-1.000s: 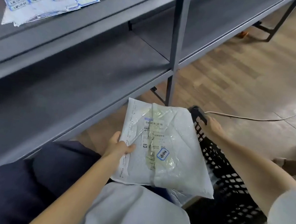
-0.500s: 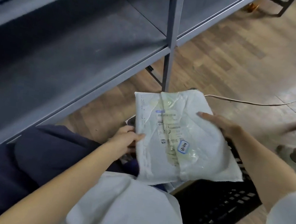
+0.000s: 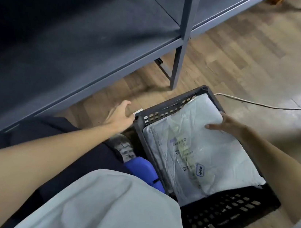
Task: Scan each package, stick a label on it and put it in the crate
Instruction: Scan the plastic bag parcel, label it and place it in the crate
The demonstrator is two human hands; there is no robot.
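Lowering into the black crate [image 3: 224,215] at 5 o'clock, the labelled package [image 3: 198,154] was nearly placed — right hand [image 3: 226,124] gripped its far edge, left hand [image 3: 120,115] spread loose, holding nothing.

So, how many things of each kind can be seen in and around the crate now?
White package: 1
Black crate: 1
Small blue-edged label on the package: 1
Blue object beside the crate: 1
White cable on the floor: 1
Total: 5
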